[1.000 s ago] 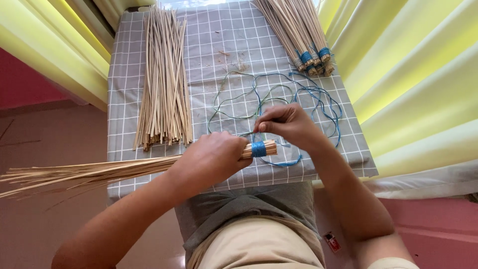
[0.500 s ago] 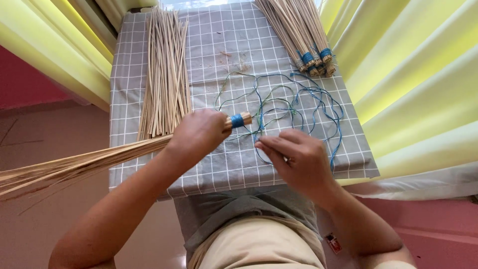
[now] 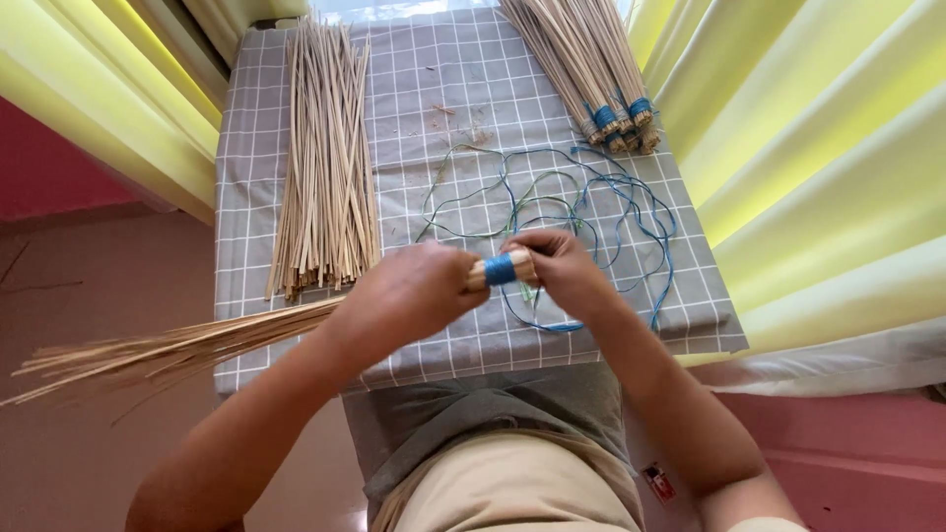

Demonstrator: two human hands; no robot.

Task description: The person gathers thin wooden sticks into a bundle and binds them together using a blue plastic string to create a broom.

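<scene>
While the head camera looks straight down, two bare hands meet near the middle of the frame, over the near part of a table (image 3: 296, 148) with a grey cloth that has white squares on it. The left hand (image 3: 409, 294) is closed tight around a bundle of thin sticks (image 3: 177, 347). The bundle is long. Its loose thin ends fan out to the lower left of the frame, past the table edge and over the pink floor (image 3: 118, 453). Its thick end pokes out of the left hand and has a blue band (image 3: 501, 268) wrapped around it. The right hand (image 3: 562, 268) is curled at that thick end, with its fingers touching the end just beside the blue band. Both hands hold the same bundle, one on each side of the band.

Behind the hands, blue and green strings (image 3: 581, 212) lie in loose loops on the cloth, right of middle. One blue loop runs under the right hand, close to the near table edge. A pile of loose sticks (image 3: 325, 167) lies flat at the upper left of the table, well apart from the hands. At the upper right, tied bundles (image 3: 591, 69) lie side by side with blue bands near their thick ends. Yellow curtains (image 3: 808, 148) hang along both sides of the table. At the bottom of the frame you can see the person's grey top (image 3: 493, 424).
</scene>
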